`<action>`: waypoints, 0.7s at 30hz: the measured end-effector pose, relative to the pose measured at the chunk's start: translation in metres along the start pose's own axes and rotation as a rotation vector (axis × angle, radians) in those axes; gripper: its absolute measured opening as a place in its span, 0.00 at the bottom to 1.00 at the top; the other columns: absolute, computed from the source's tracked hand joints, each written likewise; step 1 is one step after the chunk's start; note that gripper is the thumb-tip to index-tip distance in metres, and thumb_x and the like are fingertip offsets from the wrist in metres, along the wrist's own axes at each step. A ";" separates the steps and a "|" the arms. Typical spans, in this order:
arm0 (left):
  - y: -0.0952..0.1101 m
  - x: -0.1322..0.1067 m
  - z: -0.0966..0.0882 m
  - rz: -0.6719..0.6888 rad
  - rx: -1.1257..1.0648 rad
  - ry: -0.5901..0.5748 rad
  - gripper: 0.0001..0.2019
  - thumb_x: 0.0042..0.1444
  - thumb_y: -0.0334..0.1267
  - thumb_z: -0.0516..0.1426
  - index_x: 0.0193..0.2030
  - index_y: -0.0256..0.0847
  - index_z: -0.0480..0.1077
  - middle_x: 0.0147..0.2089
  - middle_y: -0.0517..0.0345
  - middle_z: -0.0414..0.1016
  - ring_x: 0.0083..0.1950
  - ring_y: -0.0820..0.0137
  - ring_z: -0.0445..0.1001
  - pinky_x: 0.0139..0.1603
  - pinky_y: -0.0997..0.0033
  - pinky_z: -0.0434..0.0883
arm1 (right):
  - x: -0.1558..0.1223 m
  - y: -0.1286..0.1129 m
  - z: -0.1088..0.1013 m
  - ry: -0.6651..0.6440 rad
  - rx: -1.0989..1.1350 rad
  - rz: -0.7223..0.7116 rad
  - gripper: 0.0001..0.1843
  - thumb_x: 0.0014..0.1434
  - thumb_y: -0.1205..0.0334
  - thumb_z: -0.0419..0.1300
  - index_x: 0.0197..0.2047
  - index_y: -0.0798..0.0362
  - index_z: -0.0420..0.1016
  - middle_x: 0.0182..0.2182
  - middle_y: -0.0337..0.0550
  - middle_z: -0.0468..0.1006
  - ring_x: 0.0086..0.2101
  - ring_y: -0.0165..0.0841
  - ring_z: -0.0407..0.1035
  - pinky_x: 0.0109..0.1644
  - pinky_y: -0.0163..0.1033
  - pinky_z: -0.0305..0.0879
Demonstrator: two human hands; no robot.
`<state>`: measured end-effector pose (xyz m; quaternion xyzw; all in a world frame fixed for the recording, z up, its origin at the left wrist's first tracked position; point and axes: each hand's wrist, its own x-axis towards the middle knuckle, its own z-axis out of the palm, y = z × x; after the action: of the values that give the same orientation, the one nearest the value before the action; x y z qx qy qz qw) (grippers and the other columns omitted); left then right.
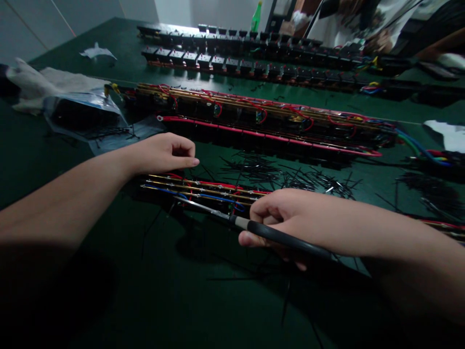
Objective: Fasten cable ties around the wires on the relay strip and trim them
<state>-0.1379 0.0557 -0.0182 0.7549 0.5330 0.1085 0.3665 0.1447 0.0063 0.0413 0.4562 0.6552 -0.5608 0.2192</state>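
My left hand (pixel 163 152) hovers at the left end of a wired strip (pixel 203 190), its fingers curled in and the thumb near them. Whatever it may pinch is too small to make out. Brass-coloured rods with red and blue wires run along this strip. In my right hand (pixel 290 213) is a slim black-handled tool (pixel 283 235) with a pale collar and a long, thin metal tip. The tip lies over the strip's near side, beside the blue wire; I cannot tell whether it touches. Thin black cable ties (pixel 250 167) are scattered just behind the strip.
A longer wired assembly (pixel 254 109) with a red cable lies farther back. Behind it are rows of black modules (pixel 218 63) and a green bottle (pixel 256 18). An open plastic bag (pixel 87 104) of black ties is at left. Another person's hands (pixel 378 41) show at upper right.
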 end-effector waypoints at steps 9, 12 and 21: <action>0.028 -0.023 -0.019 -0.001 0.140 -0.214 0.23 0.51 0.58 0.59 0.46 0.43 0.73 0.40 0.58 0.77 0.37 0.67 0.73 0.35 0.73 0.68 | 0.001 -0.001 -0.002 0.003 0.028 -0.002 0.29 0.50 0.31 0.64 0.35 0.51 0.76 0.23 0.35 0.72 0.21 0.28 0.65 0.20 0.31 0.57; 0.039 -0.034 -0.021 -0.109 0.228 -0.333 0.24 0.46 0.50 0.65 0.50 0.47 0.73 0.46 0.58 0.79 0.41 0.65 0.75 0.36 0.74 0.68 | 0.000 -0.002 -0.002 0.014 0.050 -0.020 0.29 0.49 0.32 0.65 0.37 0.50 0.77 0.25 0.35 0.73 0.22 0.28 0.66 0.21 0.31 0.57; 0.040 -0.038 -0.019 -0.067 0.382 -0.338 0.23 0.44 0.46 0.68 0.49 0.48 0.75 0.44 0.56 0.78 0.41 0.64 0.75 0.39 0.73 0.68 | 0.006 0.004 -0.005 0.056 -0.083 -0.080 0.29 0.51 0.30 0.62 0.35 0.50 0.78 0.24 0.35 0.71 0.21 0.26 0.60 0.20 0.32 0.51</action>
<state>-0.1353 0.0239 0.0303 0.7998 0.4997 -0.1339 0.3043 0.1463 0.0131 0.0361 0.4358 0.7015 -0.5283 0.1969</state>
